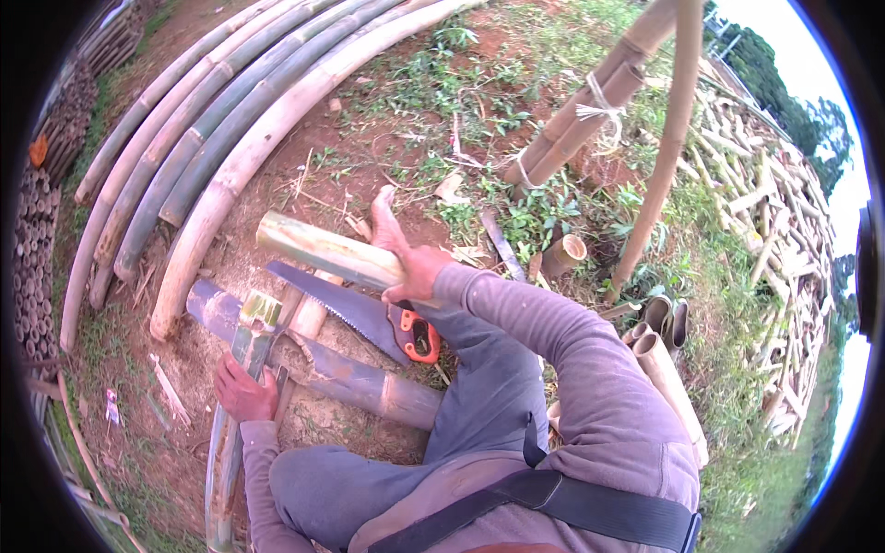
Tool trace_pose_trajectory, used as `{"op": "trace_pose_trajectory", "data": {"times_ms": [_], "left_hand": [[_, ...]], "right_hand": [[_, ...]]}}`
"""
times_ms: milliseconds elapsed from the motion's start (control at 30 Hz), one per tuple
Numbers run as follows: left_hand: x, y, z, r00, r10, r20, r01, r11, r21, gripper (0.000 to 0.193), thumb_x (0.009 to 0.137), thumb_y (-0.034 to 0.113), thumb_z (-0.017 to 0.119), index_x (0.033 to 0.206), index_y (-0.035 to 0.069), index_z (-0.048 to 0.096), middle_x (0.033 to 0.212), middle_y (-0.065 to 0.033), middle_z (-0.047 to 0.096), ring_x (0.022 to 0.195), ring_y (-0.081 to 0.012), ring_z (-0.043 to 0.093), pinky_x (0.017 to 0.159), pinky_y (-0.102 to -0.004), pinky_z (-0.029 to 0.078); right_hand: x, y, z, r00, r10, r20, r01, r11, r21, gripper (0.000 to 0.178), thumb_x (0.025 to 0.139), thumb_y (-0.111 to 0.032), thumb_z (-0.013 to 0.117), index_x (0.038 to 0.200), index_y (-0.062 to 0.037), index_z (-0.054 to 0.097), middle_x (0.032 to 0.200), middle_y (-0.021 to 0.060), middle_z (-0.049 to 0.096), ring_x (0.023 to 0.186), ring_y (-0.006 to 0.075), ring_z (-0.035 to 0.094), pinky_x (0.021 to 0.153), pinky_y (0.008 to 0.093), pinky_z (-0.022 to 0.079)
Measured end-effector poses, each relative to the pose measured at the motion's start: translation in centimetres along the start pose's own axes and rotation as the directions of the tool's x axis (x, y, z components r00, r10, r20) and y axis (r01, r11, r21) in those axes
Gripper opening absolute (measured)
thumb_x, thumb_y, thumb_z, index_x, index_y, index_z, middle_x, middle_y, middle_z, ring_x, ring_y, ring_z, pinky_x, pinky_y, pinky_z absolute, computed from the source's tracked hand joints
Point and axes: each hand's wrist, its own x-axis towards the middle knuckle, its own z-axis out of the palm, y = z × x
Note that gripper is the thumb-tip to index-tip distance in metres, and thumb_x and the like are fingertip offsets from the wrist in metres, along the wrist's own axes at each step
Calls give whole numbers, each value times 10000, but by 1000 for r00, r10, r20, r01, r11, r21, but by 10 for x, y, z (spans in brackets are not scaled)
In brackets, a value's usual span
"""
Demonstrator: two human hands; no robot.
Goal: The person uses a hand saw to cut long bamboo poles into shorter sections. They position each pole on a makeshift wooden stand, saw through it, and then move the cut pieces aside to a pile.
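Note:
My right hand (417,265) is closed around one end of a cut bamboo piece (318,247), green with a pale, scraped face. The piece is held out to the left above a handsaw (346,309) with an orange and black handle. On the left, the fingers of my left hand (245,391) wrap round a green bamboo pole (221,470). Its pale cut end (260,309) points away from me. This pole crosses a thick greyish bamboo log (364,378), which lies on the ground in front of my legs.
Several long bamboo poles (267,129) lie at the far left. Tied bamboo posts (590,101) stand ahead on the right, near a machete-like blade (501,241) and a bamboo stump (564,253). Short bamboo tubes (666,373) lie to my right. Beyond spreads a heap of cut bamboo (765,203).

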Motion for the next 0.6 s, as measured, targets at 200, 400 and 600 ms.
{"op": "trace_pose_trajectory", "data": {"times_ms": [200, 400, 600], "left_hand": [[-5, 12, -6, 999, -25, 32, 28, 997, -69, 1026, 744, 261, 904, 1592, 70, 359, 1492, -168, 537, 1384, -374, 532, 1166, -489, 434], [4, 7, -8, 986, -29, 164, 30, 1000, -2, 967, 770, 320, 899, 1580, 103, 417, 1453, -163, 572, 1337, -374, 563, 1120, -483, 458], [7, 27, -26, 984, 31, 177, -40, 998, 49, 911, 792, 336, 883, 1558, 101, 448, 1422, -168, 589, 1310, -376, 576, 1102, -486, 466]], "right_hand": [[-195, 35, -25, 985, -24, -168, -14, 975, -221, 772, 808, -495, 846, 1333, -44, 504, 1135, 227, 696, 1006, 425, 732, 832, 537, 604], [-372, 103, -99, 890, -324, -319, 18, 726, -688, 758, 774, -515, 859, 1314, -101, 525, 997, 140, 662, 904, 352, 713, 782, 488, 571], [-705, 143, -330, -350, 329, -877, -895, 158, 417, 888, 944, -553, 765, 1619, -155, 348, 1239, 237, 694, 1167, 357, 701, 1094, 618, 462]]}}
